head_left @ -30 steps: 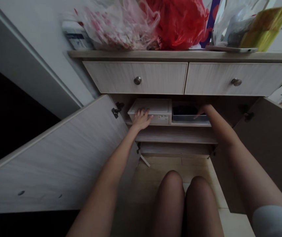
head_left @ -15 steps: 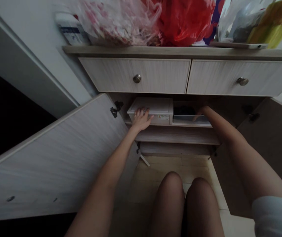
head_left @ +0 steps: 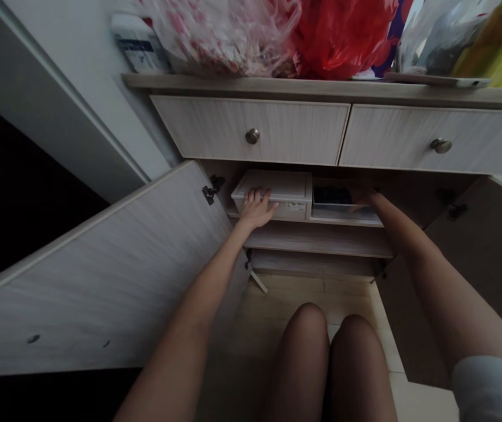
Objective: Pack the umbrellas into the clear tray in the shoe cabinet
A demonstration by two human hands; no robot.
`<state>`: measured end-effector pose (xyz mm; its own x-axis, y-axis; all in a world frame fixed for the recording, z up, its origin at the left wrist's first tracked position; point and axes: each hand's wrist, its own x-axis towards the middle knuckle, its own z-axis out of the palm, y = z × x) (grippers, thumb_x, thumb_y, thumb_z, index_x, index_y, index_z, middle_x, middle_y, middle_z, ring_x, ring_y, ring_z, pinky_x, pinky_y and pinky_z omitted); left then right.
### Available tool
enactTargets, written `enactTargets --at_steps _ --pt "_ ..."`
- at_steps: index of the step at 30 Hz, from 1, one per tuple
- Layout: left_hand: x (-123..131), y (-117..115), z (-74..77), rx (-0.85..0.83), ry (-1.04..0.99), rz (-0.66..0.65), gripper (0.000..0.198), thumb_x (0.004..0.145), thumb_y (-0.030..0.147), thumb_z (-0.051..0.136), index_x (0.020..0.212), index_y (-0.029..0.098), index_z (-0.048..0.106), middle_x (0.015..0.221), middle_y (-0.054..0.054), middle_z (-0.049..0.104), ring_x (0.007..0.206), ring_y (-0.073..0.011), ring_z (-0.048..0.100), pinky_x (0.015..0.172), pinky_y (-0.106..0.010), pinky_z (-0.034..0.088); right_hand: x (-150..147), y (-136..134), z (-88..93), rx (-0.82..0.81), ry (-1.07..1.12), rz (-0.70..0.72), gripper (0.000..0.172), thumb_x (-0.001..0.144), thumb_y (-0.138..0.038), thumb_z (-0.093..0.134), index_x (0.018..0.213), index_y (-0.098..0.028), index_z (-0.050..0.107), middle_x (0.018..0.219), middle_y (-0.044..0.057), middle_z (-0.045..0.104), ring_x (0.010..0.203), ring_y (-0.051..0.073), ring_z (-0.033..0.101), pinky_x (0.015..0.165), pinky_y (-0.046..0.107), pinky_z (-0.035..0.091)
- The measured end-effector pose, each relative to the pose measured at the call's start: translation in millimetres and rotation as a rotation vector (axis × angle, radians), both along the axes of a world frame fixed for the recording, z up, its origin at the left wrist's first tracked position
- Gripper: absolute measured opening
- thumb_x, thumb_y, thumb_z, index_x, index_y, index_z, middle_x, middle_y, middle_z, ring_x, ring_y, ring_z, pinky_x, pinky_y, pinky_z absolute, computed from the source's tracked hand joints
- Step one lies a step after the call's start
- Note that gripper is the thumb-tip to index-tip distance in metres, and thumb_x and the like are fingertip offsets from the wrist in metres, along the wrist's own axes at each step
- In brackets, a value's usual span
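Inside the cabinet, my left hand [head_left: 257, 210] rests on the front edge of a white lidded storage box [head_left: 283, 183], its fingers spread over the lid. A small label shows on the box's front. Beside it on the same shelf sits a clear-fronted bin [head_left: 336, 211] with something dark [head_left: 332, 194] in it that I cannot make out. My right hand [head_left: 362, 196] reaches into the bin's right part. Deep shadow hides most of its fingers, so their grip does not show.
Cabinet doors stand swung out at left [head_left: 114, 269] and right [head_left: 465, 281]. Above are two closed drawers with round knobs [head_left: 252, 136]. The cabinet top [head_left: 242, 87] carries plastic bags [head_left: 342, 41] and a white bottle [head_left: 139, 47]. Lower shelves [head_left: 321, 238] and my knees are below.
The view has shifted slightly, so the cabinet sits a little further right. My left hand stays on the box. My right hand is still in the bin, now deeper in shadow.
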<state>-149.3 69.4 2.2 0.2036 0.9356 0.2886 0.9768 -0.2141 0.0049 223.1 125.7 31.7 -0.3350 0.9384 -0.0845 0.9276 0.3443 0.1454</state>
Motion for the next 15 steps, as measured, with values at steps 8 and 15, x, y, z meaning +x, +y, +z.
enactTargets --at_steps 8,15 --pt "-2 4 -3.4 0.017 -0.018 -0.023 0.067 0.096 0.055 0.027 0.149 0.015 0.035 0.155 -0.018 0.036 0.145 -0.0368 0.028 0.118 -0.053 0.019 16 -1 17.8 0.295 0.07 -0.099 0.1 0.062 -0.036 0.084 0.148 -0.015 0.037 0.149 0.021 0.04 0.138 0.046 0.033 0.116 0.058 0.023" --pt "-2 2 -1.5 0.021 -0.005 -0.019 0.069 0.096 0.055 0.027 0.149 0.013 0.035 0.154 -0.02 0.036 0.144 -0.0377 0.027 0.118 -0.052 0.019 62 -17 27.3 0.561 0.238 -0.456 0.088 0.084 -0.058 0.061 0.148 -0.005 0.033 0.151 0.028 0.032 0.143 0.046 0.021 0.114 0.065 0.016"
